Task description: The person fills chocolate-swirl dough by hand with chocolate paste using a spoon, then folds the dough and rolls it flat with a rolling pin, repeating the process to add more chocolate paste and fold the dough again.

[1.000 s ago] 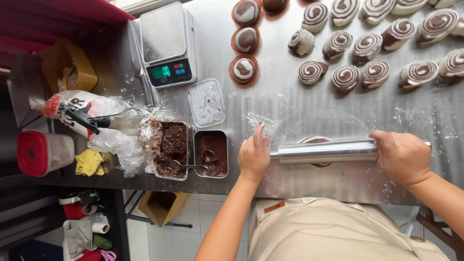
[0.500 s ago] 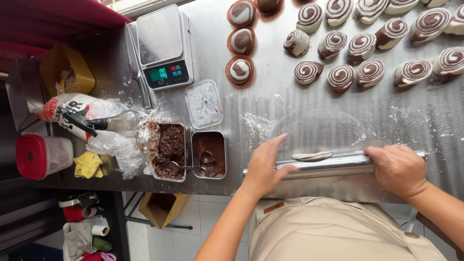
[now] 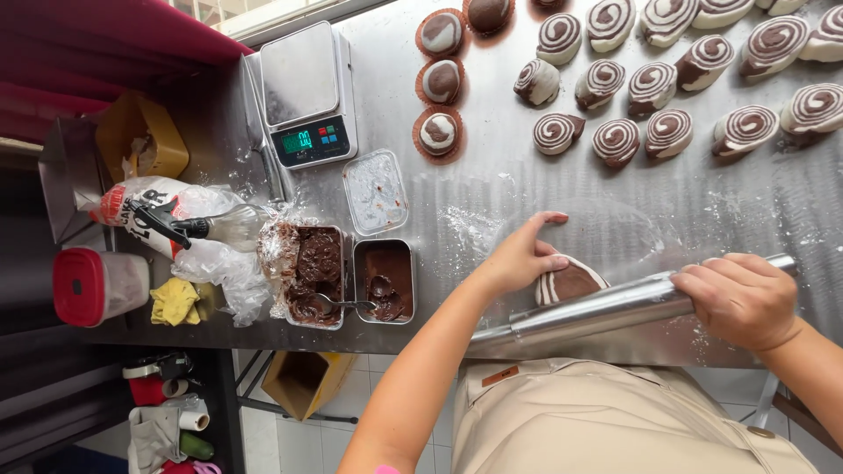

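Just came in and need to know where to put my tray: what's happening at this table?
A person is working dough on a floured steel table. Their left hand rests on a flattened brown-and-white swirl dough piece, while the right hand grips a metal rolling pin lying at an angle beside it. Rows of swirled dough rolls sit farther back. Chocolate filling tins and a digital scale stand to the left.
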